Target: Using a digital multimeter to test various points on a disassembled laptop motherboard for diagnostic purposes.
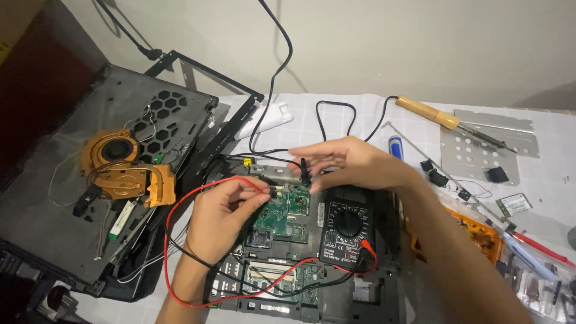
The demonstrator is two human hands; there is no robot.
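Your left hand (225,213) pinches the red probe (268,191), fingers closed around it, tip down on the green circuit board (282,213) of the opened laptop (300,282). Your right hand (351,162) grips the black probe (305,171) upright between closed fingers, its tip at the board's upper edge. Just right of the board, on the laptop chassis, lies the black multimeter (348,231), dial in the middle, a pale rectangular label with dark print on its lower left; red and black leads (180,240) loop from it. On the white desk (336,117): a wooden-handled soldering iron (444,120) at upper right, clear plastic bags of small parts (534,282) at the right edge, and a copper-coloured fan assembly (123,168) on the dark panel to the left.
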